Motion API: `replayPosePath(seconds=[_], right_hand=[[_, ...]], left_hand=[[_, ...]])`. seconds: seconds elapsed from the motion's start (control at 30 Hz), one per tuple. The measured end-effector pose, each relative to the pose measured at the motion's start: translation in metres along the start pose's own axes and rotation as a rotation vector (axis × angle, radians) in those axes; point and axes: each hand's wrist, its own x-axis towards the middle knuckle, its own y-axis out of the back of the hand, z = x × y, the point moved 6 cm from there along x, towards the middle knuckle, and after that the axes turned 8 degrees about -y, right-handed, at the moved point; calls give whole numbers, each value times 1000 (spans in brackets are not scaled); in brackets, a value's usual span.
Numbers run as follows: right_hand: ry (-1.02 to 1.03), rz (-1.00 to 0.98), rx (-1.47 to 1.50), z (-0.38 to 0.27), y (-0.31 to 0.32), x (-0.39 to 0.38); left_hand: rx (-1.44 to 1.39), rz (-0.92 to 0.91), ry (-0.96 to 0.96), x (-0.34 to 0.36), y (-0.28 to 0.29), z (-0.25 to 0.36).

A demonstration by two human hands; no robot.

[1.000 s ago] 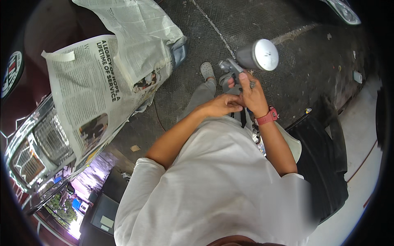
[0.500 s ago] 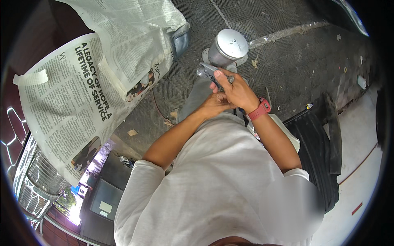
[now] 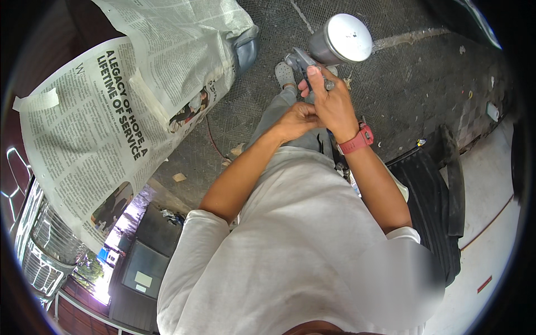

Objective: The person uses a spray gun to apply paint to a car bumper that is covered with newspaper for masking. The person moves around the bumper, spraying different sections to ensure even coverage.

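Note:
My right hand (image 3: 336,106), with a red watch (image 3: 356,142) at the wrist, is wrapped round a silver spray gun (image 3: 304,59). The thumb lies over the top of the gun's body. A round metal paint cup (image 3: 349,38) with a pale lid sits on the gun and leans to the right. Just below the right palm is my left hand (image 3: 297,120), its fingers closed in a pinch by the lower end of the grip. What they pinch is hidden behind the hands.
Newspaper sheets (image 3: 72,117) taped over a vehicle panel fill the left side. A chrome grille (image 3: 44,240) shows below them. Dark textured floor (image 3: 268,56) with paper scraps (image 3: 179,177) lies under my feet. Black ribbed panels (image 3: 421,195) stand at the right, beside a white surface (image 3: 486,223).
The spray gun with its cup has come up and to the right, and the cup leans further right. Both hands have shifted with it, still close together. One shoe now shows beside the gun.

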Motion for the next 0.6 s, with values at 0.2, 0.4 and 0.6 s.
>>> replayPosePath(seconds=[0.2, 0.4, 0.6], right_hand=[[-3, -152, -30, 9, -23, -3], [-44, -223, 8, 9, -35, -6], [-29, -130, 33, 6, -31, 15]], left_hand=[[33, 39, -15, -21, 11, -12], [-2, 7, 34, -34, 18, -25], [-1, 27, 7, -18, 25, -11]])
